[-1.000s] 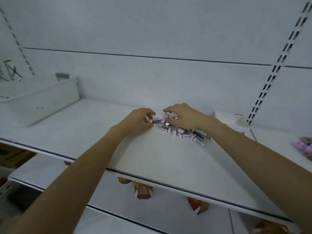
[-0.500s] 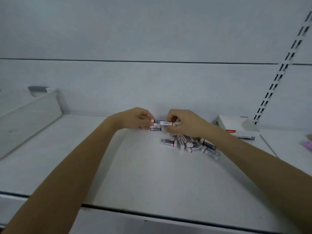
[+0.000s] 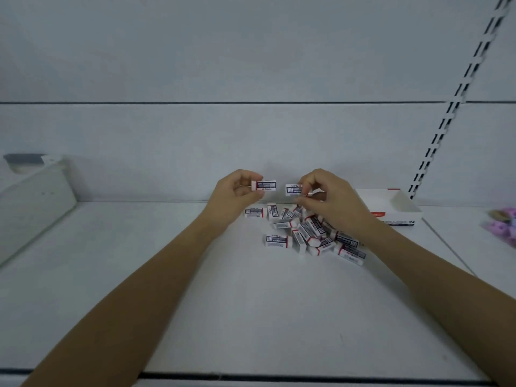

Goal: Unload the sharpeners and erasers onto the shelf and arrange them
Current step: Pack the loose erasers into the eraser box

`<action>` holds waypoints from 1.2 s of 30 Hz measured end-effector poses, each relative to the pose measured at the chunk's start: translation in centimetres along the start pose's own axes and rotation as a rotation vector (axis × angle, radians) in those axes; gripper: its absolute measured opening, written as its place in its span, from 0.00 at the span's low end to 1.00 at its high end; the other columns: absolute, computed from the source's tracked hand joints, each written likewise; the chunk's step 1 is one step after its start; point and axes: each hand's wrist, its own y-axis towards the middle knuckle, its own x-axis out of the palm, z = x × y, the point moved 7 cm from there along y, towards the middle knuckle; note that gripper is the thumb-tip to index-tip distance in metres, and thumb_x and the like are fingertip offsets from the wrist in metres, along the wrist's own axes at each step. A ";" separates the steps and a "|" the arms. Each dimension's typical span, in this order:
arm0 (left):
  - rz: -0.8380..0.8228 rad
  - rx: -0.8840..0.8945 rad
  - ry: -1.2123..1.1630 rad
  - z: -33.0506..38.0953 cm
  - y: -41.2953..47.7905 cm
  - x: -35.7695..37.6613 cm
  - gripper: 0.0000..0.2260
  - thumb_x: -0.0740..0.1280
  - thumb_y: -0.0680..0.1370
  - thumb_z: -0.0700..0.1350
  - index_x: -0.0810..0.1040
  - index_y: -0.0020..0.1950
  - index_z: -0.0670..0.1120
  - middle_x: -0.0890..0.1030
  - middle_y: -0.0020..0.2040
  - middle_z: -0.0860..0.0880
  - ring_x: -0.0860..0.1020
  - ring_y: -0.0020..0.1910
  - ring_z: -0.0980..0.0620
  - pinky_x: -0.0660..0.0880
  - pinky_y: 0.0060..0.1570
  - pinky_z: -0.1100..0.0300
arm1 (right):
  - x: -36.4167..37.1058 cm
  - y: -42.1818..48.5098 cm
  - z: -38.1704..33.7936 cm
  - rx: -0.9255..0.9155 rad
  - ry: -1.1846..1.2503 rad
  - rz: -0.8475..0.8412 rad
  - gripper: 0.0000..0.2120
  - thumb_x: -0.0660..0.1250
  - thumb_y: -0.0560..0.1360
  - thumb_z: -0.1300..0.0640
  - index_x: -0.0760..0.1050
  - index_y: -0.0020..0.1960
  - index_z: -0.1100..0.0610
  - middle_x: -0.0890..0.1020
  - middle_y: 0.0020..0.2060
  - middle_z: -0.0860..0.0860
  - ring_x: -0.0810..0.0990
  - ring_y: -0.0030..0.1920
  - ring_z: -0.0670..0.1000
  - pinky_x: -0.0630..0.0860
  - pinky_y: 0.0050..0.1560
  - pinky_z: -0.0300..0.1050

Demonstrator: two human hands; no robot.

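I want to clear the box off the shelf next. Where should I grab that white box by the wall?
Take the white box by its two long side walls, coming from above and in front. Its top is open and looks empty, and its back stands near the wall, so the rims are the free edges.

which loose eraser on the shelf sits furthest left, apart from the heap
The eraser lying flat just below the left hand. It sits alone at the heap's left edge, label up, while the others overlap or crowd together to its right.

Matt white smooth shelf [image 3: 139,275], erasers [image 3: 304,236] in glossy printed paper sleeves, white cardboard box [image 3: 402,208]
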 end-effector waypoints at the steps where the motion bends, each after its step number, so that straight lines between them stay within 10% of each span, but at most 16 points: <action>1: -0.003 0.006 -0.002 0.3 -0.2 0.4 0.10 0.69 0.73 0.33 0.76 0.47 0.48 0.78 0.43 0.46 0.76 0.37 0.57 0.74 0.42 0.68 | -0.1 -0.1 0.0 -0.008 -0.001 0.006 0.14 0.70 0.71 0.65 0.69 0.37 0.49 0.78 0.48 0.54 0.78 0.47 0.50 0.74 0.46 0.28; 8: 0.021 0.042 0.002 1.4 -1.0 2.0 0.07 0.68 0.74 0.38 0.78 0.44 0.50 0.72 0.32 0.56 0.74 0.37 0.51 0.73 0.46 0.57 | -2.3 -0.3 -0.1 -0.050 0.034 0.068 0.15 0.67 0.72 0.68 0.70 0.38 0.49 0.78 0.46 0.53 0.77 0.47 0.50 0.75 0.46 0.30; 17: 0.195 0.029 -0.179 5.3 1.3 7.3 0.06 0.64 0.77 0.35 0.70 0.50 0.43 0.74 0.41 0.48 0.79 0.32 0.55 0.79 0.41 0.62 | -10.6 -0.1 3.9 -0.025 -0.168 0.073 0.04 0.68 0.72 0.63 0.74 0.45 0.57 0.79 0.41 0.53 0.76 0.42 0.52 0.73 0.45 0.39; 27: 0.005 0.141 0.493 5.1 4.3 19.9 0.03 0.68 0.73 0.38 0.79 0.42 0.45 0.74 0.38 0.55 0.71 0.35 0.59 0.66 0.37 0.70 | -14.5 -2.9 10.9 0.091 -0.131 0.094 0.13 0.66 0.68 0.67 0.72 0.37 0.48 0.78 0.37 0.47 0.73 0.35 0.35 0.67 0.39 0.25; 36: -0.176 0.162 0.779 3.0 3.6 21.9 0.12 0.61 0.74 0.32 0.82 0.49 0.41 0.79 0.52 0.44 0.76 0.52 0.48 0.66 0.49 0.68 | -12.5 -2.7 12.9 0.057 -0.368 -0.076 0.06 0.64 0.70 0.59 0.78 0.45 0.55 0.81 0.42 0.49 0.72 0.51 0.54 0.67 0.51 0.43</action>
